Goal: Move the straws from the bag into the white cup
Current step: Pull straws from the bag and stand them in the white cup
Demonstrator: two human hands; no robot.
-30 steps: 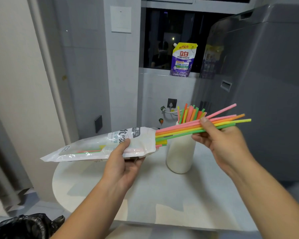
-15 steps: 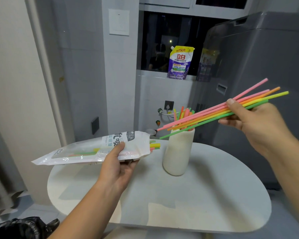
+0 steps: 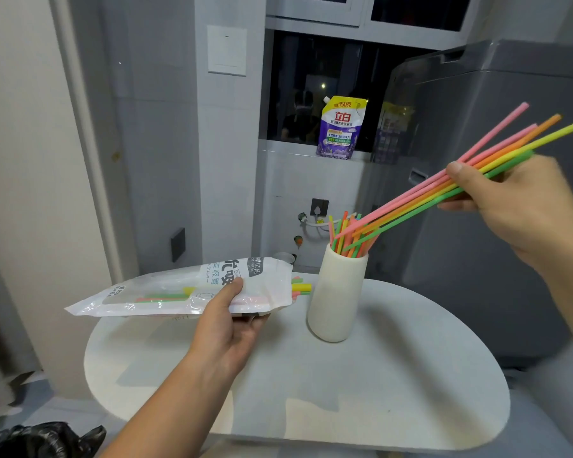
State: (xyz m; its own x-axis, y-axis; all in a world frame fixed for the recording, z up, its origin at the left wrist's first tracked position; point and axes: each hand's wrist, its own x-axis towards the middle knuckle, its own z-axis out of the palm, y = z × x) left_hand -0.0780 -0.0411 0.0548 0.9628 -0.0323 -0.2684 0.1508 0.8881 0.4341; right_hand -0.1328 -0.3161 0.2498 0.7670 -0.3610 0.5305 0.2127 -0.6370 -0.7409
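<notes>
1. Table [image 3: 394, 385]: white, rounded top, matte, lightly mottled; shadows of cup and arm fall across it.
2. White cup [image 3: 336, 299] stands upright on the table, toward its far edge. Several coloured straws already stand in it, tops fanned above the rim.
3. Right hand [image 3: 516, 206], raised to the right of the cup, fingers [image 3: 460, 171] closed around a bundle of straws [image 3: 420, 200]: pink, orange, yellow, green. The bundle slants down-left; its lower ends reach the cup's mouth among the standing straws. Whether they are inside the rim cannot be told.
4. Left hand [image 3: 229, 325] holds the bag [image 3: 179, 289] roughly level above the table's left side, thumb on top, fingers clamped under it. The bag's open end points at the cup; a few straw ends [image 3: 301, 287] poke out, just beside the cup wall.
5. Room: grey tiled wall, white switch plate [image 3: 227, 49], dark window with a purple detergent pouch [image 3: 341, 128] on the sill.
6. Grey appliance [image 3: 497, 246] stands behind the table at right; black plastic bag [image 3: 37, 439] on the floor, lower left.
</notes>
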